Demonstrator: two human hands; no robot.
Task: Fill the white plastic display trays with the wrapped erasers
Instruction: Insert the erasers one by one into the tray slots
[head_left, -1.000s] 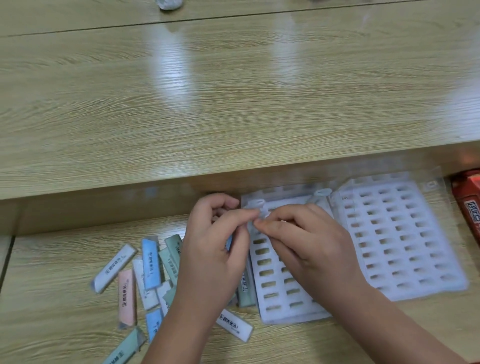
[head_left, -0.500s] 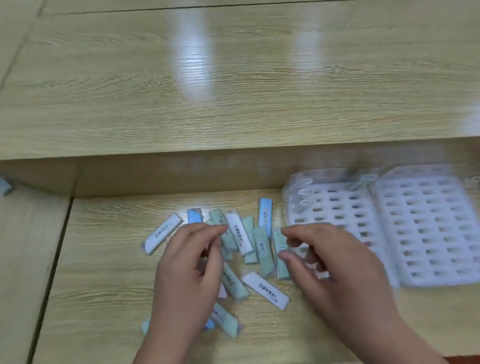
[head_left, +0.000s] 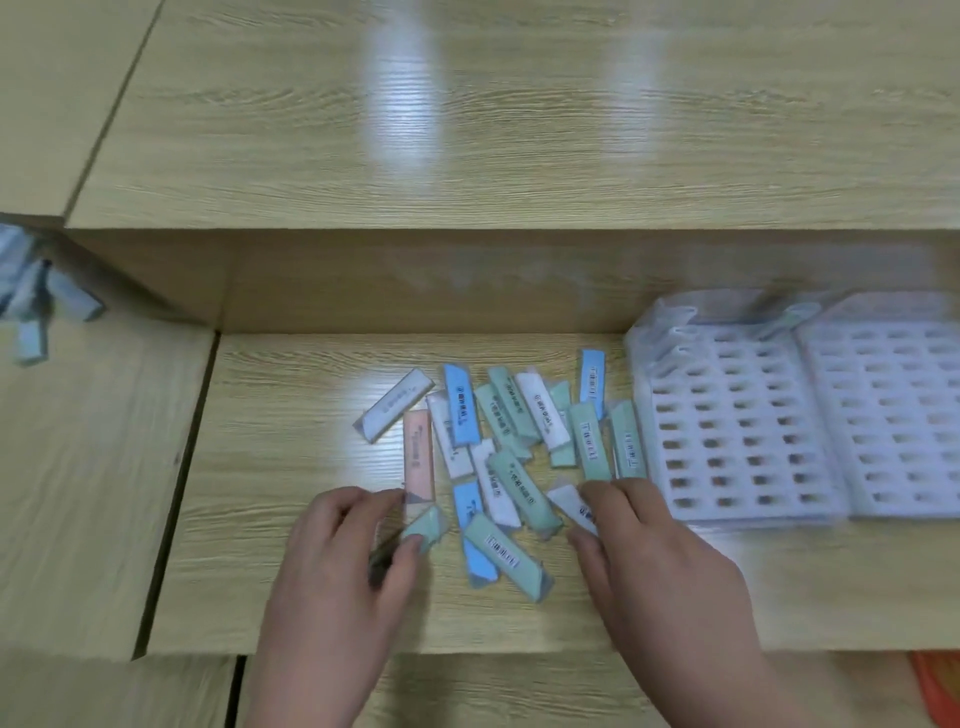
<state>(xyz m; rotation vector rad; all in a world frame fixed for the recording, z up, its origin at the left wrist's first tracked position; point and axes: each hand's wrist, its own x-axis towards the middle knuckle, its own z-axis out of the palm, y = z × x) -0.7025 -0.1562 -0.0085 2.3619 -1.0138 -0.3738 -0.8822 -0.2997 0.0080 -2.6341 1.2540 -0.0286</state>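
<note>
Green eraser (head_left: 426, 525) pinched by left hand (head_left: 332, 561); right hand (head_left: 665, 566) fingers (head_left: 605, 492) pinch white eraser (head_left: 568, 499); trays (head_left: 727, 432) beside pile (head_left: 498, 431).

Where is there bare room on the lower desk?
Bare wood left of the eraser pile, out to the desk seam, and in front of the white trays. Crowded: the pile, with the left hand and right hand at it.
</note>
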